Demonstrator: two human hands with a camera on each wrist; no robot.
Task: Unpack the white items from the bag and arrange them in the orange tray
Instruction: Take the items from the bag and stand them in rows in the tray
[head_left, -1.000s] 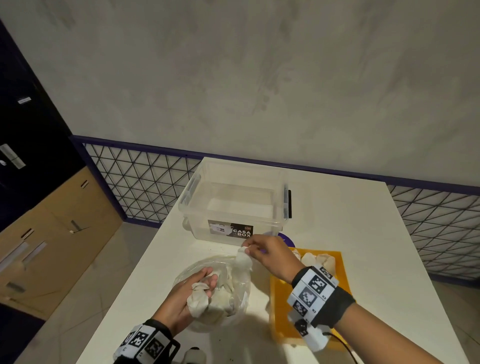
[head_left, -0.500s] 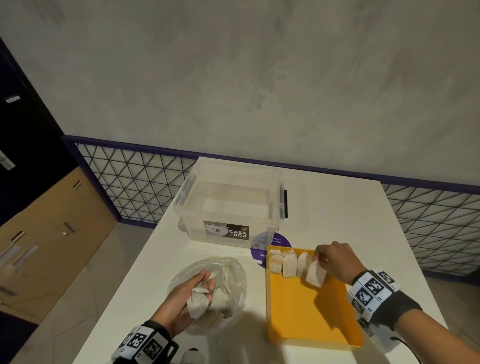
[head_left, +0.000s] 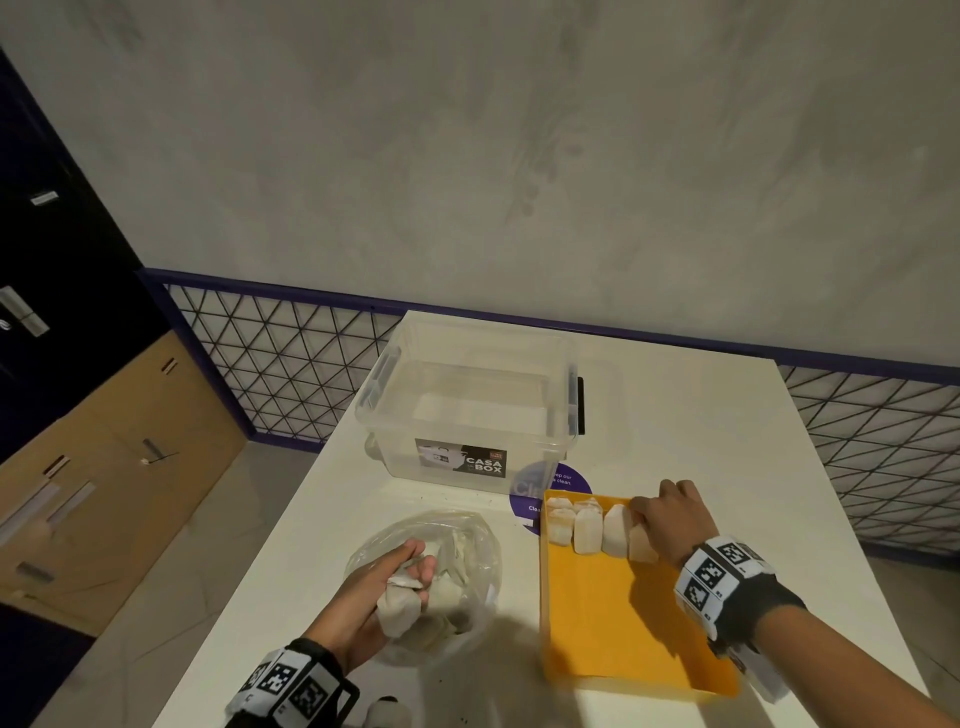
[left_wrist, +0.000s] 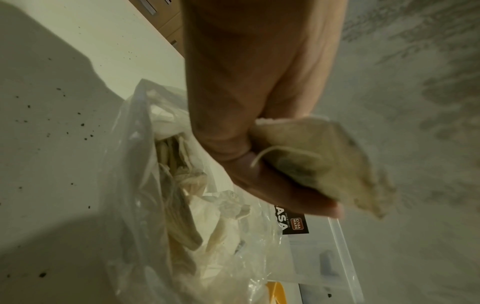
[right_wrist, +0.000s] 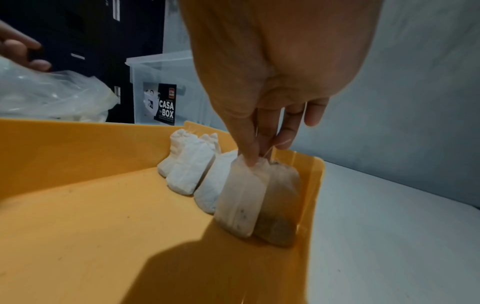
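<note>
The orange tray (head_left: 613, 629) lies at the table's front right, with several white tea bags (head_left: 587, 527) standing in a row along its far end. My right hand (head_left: 670, 519) pinches the top of the rightmost tea bag (right_wrist: 242, 197), which stands on the tray floor (right_wrist: 103, 216) beside the others (right_wrist: 189, 170). My left hand (head_left: 395, 582) holds a white tea bag (head_left: 397, 608) over the clear plastic bag (head_left: 467, 551); the left wrist view shows that tea bag (left_wrist: 319, 160) gripped between thumb and fingers, with more white bags inside the plastic bag (left_wrist: 182, 205).
A clear storage box (head_left: 472, 410) labelled CASA BOX stands at the table's back, just beyond the tray. A purple round sticker (head_left: 561, 480) lies between box and tray. The white table (head_left: 701, 426) ends at a railing on the left and right. Dark crumbs speckle the tabletop (left_wrist: 52, 123).
My right hand carried a tea bag from the plastic bag across to the tray and set it at the right end of the row. The left hand stayed at the bag, holding its tea bag.
</note>
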